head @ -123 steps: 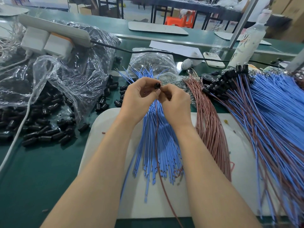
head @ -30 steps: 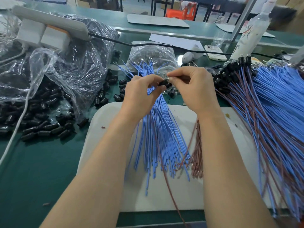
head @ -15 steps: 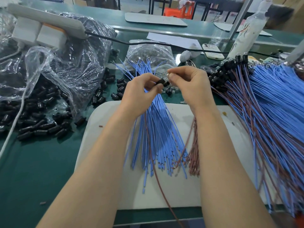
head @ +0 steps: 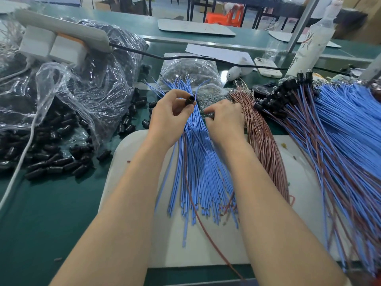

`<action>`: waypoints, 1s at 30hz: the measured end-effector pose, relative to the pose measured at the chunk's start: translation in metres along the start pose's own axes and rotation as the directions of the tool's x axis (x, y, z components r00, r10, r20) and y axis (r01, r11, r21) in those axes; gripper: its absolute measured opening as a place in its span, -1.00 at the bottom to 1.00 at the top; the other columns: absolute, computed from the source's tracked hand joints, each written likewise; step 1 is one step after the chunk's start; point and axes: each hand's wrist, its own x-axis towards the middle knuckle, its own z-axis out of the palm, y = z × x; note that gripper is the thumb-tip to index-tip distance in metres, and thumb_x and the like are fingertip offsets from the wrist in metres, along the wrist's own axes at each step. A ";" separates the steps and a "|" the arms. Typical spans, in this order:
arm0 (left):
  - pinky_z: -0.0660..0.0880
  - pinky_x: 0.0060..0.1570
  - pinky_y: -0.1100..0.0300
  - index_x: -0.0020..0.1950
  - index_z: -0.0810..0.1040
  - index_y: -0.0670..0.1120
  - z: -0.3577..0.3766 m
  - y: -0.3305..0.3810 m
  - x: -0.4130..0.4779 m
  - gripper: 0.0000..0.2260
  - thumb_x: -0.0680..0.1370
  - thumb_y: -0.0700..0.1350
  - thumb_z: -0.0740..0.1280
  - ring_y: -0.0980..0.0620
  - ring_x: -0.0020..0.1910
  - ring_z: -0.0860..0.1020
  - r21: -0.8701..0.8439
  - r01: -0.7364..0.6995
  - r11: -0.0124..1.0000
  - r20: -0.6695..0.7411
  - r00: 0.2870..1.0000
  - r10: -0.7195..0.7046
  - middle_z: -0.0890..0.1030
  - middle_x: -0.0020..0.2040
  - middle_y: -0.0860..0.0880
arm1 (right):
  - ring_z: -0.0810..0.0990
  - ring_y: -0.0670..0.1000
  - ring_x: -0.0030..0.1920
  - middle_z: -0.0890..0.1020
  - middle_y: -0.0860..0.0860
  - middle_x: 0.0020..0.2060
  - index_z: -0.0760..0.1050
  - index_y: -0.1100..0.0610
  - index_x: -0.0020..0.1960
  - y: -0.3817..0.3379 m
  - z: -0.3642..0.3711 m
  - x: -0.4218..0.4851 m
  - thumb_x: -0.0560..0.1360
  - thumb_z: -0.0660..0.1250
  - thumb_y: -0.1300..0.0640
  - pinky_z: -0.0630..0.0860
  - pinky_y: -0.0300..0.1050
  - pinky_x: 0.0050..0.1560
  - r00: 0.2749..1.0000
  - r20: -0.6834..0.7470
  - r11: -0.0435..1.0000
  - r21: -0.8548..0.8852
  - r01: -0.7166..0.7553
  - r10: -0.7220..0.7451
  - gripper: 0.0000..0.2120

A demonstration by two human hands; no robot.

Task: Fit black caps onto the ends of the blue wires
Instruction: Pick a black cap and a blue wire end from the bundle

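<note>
Pulls the right hand (head: 224,118) off the black cap (head: 190,101), down among wire ends on the bench (head: 51,203); fingers curled, grip impossible to tell. Keeps the cap pinched in the left hand (head: 169,114), above the blue wires (head: 195,162). Probably fetching the next wire.

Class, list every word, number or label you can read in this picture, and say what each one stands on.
No text here can be read.
bottle: coloured print, too blurred to read.
sheet of paper: no writing shows on it.
</note>
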 end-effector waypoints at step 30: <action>0.53 0.12 0.07 0.02 0.53 -0.04 0.003 0.000 0.001 -0.85 0.54 -0.27 0.31 -0.01 0.02 0.60 0.098 -0.080 0.992 0.067 0.995 0.074 0.65 -0.04 -0.07 | 0.64 -0.06 -0.13 0.68 0.03 -0.16 0.63 0.21 -0.01 -0.015 -0.040 -0.020 0.50 0.34 0.31 0.56 -0.16 0.02 0.959 -0.239 0.778 0.569 0.266 -0.153 -0.88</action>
